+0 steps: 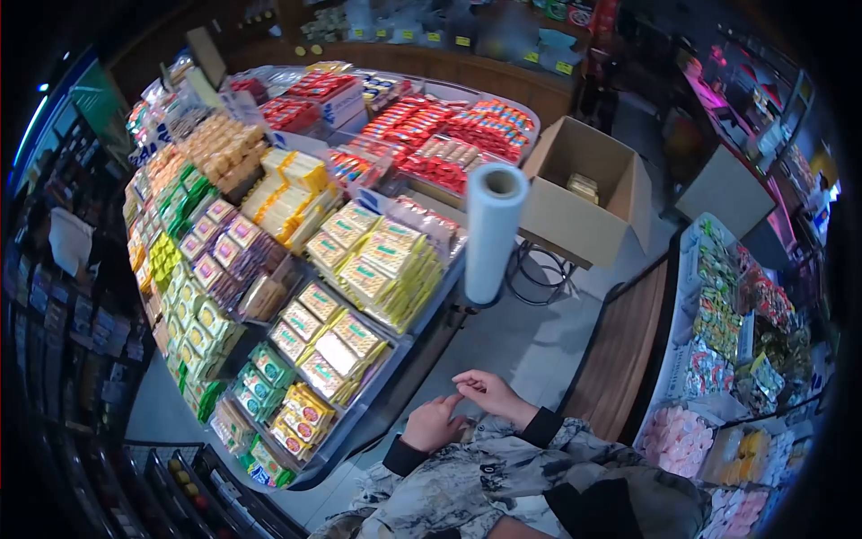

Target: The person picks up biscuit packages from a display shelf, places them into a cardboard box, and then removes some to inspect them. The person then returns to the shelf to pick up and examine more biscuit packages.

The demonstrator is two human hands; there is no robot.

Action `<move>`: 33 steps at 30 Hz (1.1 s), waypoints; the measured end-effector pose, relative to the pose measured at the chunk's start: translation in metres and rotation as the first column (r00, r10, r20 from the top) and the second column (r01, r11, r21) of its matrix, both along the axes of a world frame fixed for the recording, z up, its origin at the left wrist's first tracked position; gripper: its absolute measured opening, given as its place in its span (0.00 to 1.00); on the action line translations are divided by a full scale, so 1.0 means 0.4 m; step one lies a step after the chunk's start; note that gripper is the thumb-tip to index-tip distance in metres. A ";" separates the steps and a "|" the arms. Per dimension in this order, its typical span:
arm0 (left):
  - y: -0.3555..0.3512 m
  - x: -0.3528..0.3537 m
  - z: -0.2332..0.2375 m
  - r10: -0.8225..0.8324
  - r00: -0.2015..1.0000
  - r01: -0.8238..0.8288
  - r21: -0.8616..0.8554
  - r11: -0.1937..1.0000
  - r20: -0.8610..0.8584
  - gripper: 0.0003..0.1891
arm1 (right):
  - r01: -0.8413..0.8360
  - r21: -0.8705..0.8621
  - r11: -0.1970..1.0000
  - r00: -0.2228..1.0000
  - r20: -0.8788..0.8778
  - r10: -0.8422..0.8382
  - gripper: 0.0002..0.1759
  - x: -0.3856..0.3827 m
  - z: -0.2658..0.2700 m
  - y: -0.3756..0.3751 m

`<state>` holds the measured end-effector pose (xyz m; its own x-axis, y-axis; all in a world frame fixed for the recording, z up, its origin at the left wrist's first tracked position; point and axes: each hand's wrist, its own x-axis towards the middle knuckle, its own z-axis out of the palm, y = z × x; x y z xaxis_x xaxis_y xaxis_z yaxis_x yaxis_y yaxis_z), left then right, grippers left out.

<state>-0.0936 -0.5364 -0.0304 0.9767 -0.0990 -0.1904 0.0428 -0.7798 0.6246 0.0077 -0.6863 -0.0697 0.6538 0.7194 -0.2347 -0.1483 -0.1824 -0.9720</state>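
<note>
My left hand [433, 425] is held low in front of my body, its thumb apart from the fingers and nothing visible in it. Close beside it, my right hand [492, 395] has loosely bent fingers, and its fingertips overlap those of the left in this view. No item shows in the right hand either. Both hands are nearest to the front edge of a display stand, where yellow striped snack packs [325, 346] lie in rows. Smaller yellow packs [303, 420] and green packs [265, 381] fill the corner compartments.
A roll of clear wrap [496, 238] stands upright by the stand's edge. Behind it, an open cardboard box [566, 220] holds a small pack [584, 188]. Cables [541, 277] lie coiled below. On the right, a wooden ledge [620, 359] borders another candy display [680, 440].
</note>
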 end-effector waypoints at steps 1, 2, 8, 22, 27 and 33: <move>-0.041 0.035 0.002 -0.033 0.999 0.033 0.000 0.999 -0.005 0.23 | 0.032 -0.003 0.999 0.999 -0.008 -0.032 0.13 0.027 -0.003 -0.041; -0.083 0.072 0.007 -0.057 0.998 0.057 0.001 0.998 -0.014 0.23 | 0.064 -0.005 0.998 0.998 -0.013 -0.065 0.13 0.050 -0.003 -0.084; -0.283 0.239 0.030 -0.185 0.983 0.185 -0.044 0.982 0.001 0.22 | 0.336 -0.057 0.940 0.942 0.049 -0.333 0.13 0.159 -0.007 -0.320; -0.461 0.466 0.002 -0.409 0.911 0.411 -0.018 0.912 0.060 0.17 | 0.557 -0.008 0.830 0.826 -0.094 -0.555 0.12 0.233 -0.035 -0.502; -0.516 0.615 0.004 -0.414 0.896 0.430 -0.082 0.899 0.160 0.15 | 0.666 -0.013 0.746 0.744 -0.066 -0.665 0.12 0.338 -0.052 -0.567; -0.539 0.795 0.026 -0.385 0.905 0.415 -0.184 0.891 0.179 0.14 | 0.702 -0.026 0.711 0.712 -0.002 -0.703 0.13 0.515 0.006 -0.595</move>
